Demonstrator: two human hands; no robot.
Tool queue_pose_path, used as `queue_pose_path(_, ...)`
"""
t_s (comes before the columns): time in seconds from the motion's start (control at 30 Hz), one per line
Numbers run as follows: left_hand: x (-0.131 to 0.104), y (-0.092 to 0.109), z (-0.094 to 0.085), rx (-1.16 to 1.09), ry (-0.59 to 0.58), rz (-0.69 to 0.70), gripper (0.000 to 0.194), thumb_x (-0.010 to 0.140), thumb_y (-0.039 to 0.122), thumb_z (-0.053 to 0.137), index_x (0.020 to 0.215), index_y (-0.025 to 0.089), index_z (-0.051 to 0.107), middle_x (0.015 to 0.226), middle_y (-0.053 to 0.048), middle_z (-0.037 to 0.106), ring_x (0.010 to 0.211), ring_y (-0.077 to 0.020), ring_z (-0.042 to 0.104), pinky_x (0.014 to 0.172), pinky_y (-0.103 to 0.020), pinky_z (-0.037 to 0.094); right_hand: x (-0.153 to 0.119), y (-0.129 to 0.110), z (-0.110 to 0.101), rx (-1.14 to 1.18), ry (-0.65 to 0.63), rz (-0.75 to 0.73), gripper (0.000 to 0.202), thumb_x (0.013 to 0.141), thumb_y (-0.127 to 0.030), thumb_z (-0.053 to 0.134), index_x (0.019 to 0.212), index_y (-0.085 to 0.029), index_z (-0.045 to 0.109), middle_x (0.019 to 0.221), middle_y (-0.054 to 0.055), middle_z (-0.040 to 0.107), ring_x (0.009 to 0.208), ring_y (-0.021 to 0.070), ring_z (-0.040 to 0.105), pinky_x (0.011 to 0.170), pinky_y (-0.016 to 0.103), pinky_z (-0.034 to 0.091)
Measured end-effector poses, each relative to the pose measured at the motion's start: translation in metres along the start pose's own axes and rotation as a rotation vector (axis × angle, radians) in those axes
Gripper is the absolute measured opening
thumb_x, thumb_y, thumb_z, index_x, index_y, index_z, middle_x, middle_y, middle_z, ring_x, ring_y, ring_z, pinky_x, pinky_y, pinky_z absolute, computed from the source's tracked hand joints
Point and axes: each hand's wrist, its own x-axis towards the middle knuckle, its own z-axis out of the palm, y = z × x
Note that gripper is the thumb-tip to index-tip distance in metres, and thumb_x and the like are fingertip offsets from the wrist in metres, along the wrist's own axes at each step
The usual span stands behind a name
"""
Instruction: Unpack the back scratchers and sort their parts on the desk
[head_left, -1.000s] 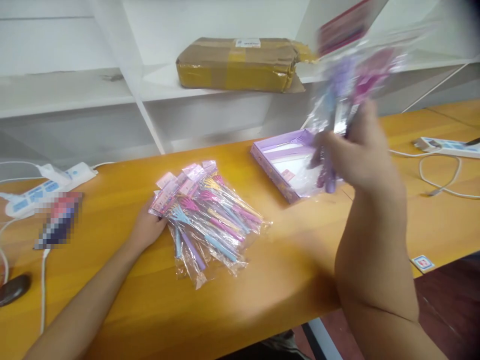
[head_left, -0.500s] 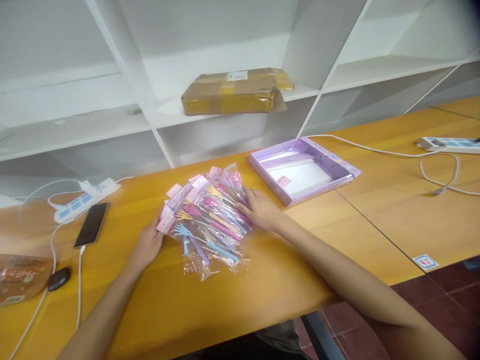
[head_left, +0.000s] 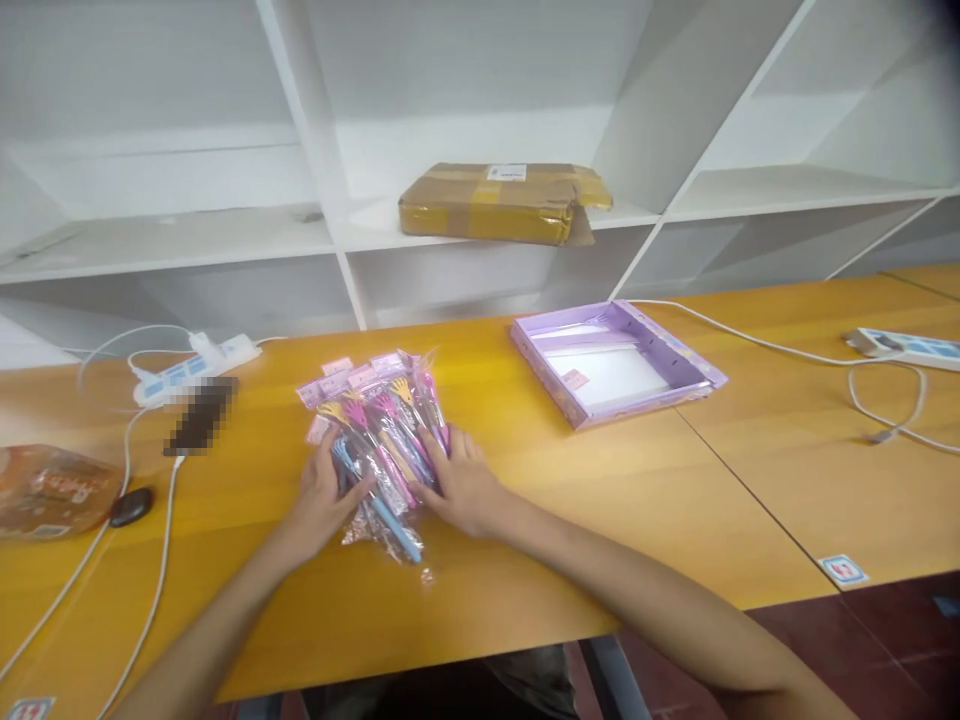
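Observation:
A pile of hand-shaped back scratchers point(head_left: 386, 470), each in a clear plastic sleeve with a pink header card, lies on the table before me. Their little hands and handles are blue, yellow, pink and purple. My left hand point(head_left: 324, 497) grips the pile's left side, its thumb over the blue back scratcher point(head_left: 395, 527). From the right, my right hand point(head_left: 463, 482) holds the opposite side, with thumb and fingers on the sleeves. The fingers beneath the pile are hidden. To the right rests a shallow purple box point(head_left: 570, 408) with a back scratcher and a pink card inside.
A taped cardboard box point(head_left: 487, 215) sits on the white shelf point(head_left: 360, 235) behind the table. On the left are a power strip point(head_left: 195, 372), a blurred dark phone point(head_left: 201, 418), a black mouse point(head_left: 131, 507) and an orange bag point(head_left: 56, 492). Another power strip point(head_left: 919, 348) and cables lie right.
Both hands have drawn closer together, squeezing the spread back scratchers into a narrower bunch. My left thumb now lies over the pile. The view has shifted slightly.

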Motion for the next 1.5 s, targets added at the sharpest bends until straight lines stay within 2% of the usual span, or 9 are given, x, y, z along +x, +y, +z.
queue_pose_path(0.13,0.024,-0.019,-0.022,0.215,0.029,-0.013,0.095,0.101,0.074,0.055,0.176,0.028,0.018,0.177,-0.023,0.032,0.164,-0.0493,0.028,0.129,-0.074,0.023,0.023,-0.041,0.016,-0.133,0.053,-0.046,0.086,0.109,-0.069,0.046,0.173,-0.014,0.035,0.153,0.031,0.05,0.134,0.0439,0.05,0.111,0.06,0.043)
queue_pose_path(0.43,0.095,-0.069,-0.097,0.289,-0.026,0.006,0.097,0.096,0.074,0.057,0.174,0.021,0.035,0.176,-0.017,0.042,0.162,-0.0422,0.04,0.131,-0.056,0.033,0.111,-0.071,0.045,-0.043,0.16,-0.064,0.087,0.11,-0.067,0.044,0.175,-0.01,0.029,0.147,0.029,0.053,0.127,0.0394,0.051,0.109,0.054,0.042)
queue_pose_path(0.67,0.123,-0.073,-0.118,0.283,-0.031,-0.097,0.084,0.095,0.057,0.06,0.17,0.021,0.045,0.164,-0.014,0.059,0.152,-0.0377,0.055,0.125,-0.049,0.041,0.144,-0.087,0.07,0.076,0.259,-0.058,0.078,0.111,-0.063,0.044,0.173,-0.015,0.034,0.151,0.028,0.05,0.13,0.0404,0.048,0.109,0.057,0.04)
queue_pose_path(0.77,0.118,-0.047,-0.105,0.46,0.253,-0.235,0.061,0.093,0.045,0.066,0.15,0.023,0.067,0.151,-0.018,0.066,0.152,-0.0488,0.046,0.123,-0.065,0.035,0.15,-0.088,0.067,0.11,0.238,-0.113,0.078,0.112,-0.064,0.04,0.172,-0.016,0.035,0.151,0.027,0.052,0.131,0.0409,0.05,0.11,0.059,0.042)
queue_pose_path(0.87,0.11,-0.012,-0.076,0.533,0.613,-0.102,0.039,0.095,0.034,0.064,0.13,0.022,0.075,0.159,-0.021,0.05,0.153,-0.048,0.035,0.122,-0.064,0.035,0.156,-0.082,0.064,0.21,0.213,-0.171,0.072,0.113,-0.06,0.04,0.173,-0.02,0.031,0.153,0.023,0.054,0.135,0.039,0.051,0.114,0.06,0.042)
queue_pose_path(1.03,0.116,0.026,-0.022,0.563,0.35,0.121,0.036,0.093,0.026,0.065,0.128,0.022,0.07,0.146,-0.017,0.055,0.137,-0.0407,0.048,0.117,-0.057,0.041,0.159,-0.044,0.06,0.445,0.297,-0.202,0.07,0.108,-0.038,0.054,0.171,-0.02,0.03,0.153,0.021,0.047,0.137,0.0323,0.053,0.118,0.055,0.046)
queue_pose_path(1.2,0.14,0.035,0.017,0.659,0.201,0.122,0.04,0.097,0.026,0.062,0.135,0.015,0.064,0.136,-0.021,0.06,0.129,-0.0419,0.052,0.106,-0.054,0.047,0.147,0.027,0.043,0.544,0.295,-0.205,0.047,0.095,-0.015,0.059,0.142,-0.019,0.06,0.127,0.013,0.058,0.107,0.0245,0.064,0.108,0.047,0.054)
queue_pose_path(1.33,0.157,0.038,0.027,0.696,0.222,0.142,0.047,0.099,0.027,0.062,0.144,0.015,0.061,0.136,-0.023,0.06,0.131,-0.043,0.053,0.107,-0.054,0.047,0.133,0.071,0.027,0.585,0.277,-0.224,0.028,0.092,-0.008,0.054,0.113,-0.021,0.068,0.106,0.005,0.064,0.09,0.0192,0.066,0.09,0.037,0.057)
queue_pose_path(1.5,0.167,0.029,0.02,0.772,0.259,0.124,0.058,0.098,0.035,0.067,0.15,0.011,0.057,0.15,-0.028,0.053,0.138,-0.0463,0.051,0.112,-0.055,0.046,0.124,0.086,0.021,0.639,0.264,-0.212,0.026,0.094,-0.009,0.054,0.111,-0.022,0.068,0.098,0.003,0.066,0.085,0.0175,0.065,0.082,0.032,0.054)
